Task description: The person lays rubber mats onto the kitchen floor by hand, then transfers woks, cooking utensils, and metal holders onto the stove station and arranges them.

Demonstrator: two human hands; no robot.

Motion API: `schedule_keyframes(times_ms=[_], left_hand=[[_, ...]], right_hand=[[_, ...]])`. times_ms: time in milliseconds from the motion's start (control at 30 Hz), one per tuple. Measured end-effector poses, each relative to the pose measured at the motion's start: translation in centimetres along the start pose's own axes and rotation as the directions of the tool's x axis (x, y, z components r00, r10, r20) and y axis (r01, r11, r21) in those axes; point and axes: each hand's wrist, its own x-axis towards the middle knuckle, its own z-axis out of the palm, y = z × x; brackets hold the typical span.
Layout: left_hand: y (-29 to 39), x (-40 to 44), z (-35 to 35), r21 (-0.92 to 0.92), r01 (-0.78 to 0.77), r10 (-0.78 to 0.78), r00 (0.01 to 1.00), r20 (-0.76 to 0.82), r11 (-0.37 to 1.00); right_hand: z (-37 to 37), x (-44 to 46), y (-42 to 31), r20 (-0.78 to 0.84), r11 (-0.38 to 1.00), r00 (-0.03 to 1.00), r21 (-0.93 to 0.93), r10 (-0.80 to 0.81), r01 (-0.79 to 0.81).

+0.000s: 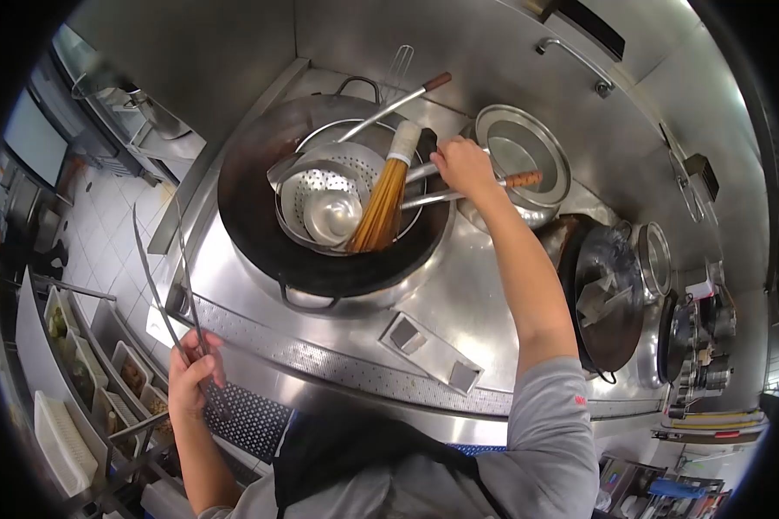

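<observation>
Long metal tongs (187, 294) stand upright in my left hand (196, 368), their two arms spread apart at the top, left of the wok. My right hand (466, 166) is closed around a metal utensil handle (421, 171) over the wok's right side. In the large dark wok (249, 246) sits a wire-rimmed basket holding a perforated strainer (355, 157), a ladle (331, 216) and a bamboo wok brush (383, 203). A second handle with a wooden grip (522, 179) passes below my right wrist. Which bowl the held handle belongs to is hard to make out.
A metal pot (550, 186) stands right of the wok, and another wok (610, 337) is further right. A metal plate with two square openings (433, 353) lies on the steel counter (346, 333). Food containers (69, 337) line the lower left.
</observation>
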Motion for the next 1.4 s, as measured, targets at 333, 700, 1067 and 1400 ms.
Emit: schedule_keyframes(times_ms=[333,700,1067,1400], left_hand=[[-1.1,4.6,-3.6,-0.152,0.026,-0.036,0.997,-0.063,0.988],[-3.0,6.4,-5.2,-0.212,0.053,-0.076,0.992,-0.101,0.976],[-3.0,8.4,-3.4,-0.194,0.079,-0.083,0.996,-0.015,0.978],[-3.1,8.0,-2.9,-0.208,0.105,-0.115,0.993,-0.035,0.973]], right_hand=[[6.8,13.9,-1.7,0.053,0.925,0.994,-0.364,-0.098,0.11],[7.9,19.1,-3.0,0.54,0.938,0.836,-0.33,0.098,0.103],[4.5,14.8,1.9,0.715,0.953,0.678,0.056,0.17,-0.297],[5.6,14.5,-0.8,0.192,0.997,0.98,0.061,-0.057,0.046]])
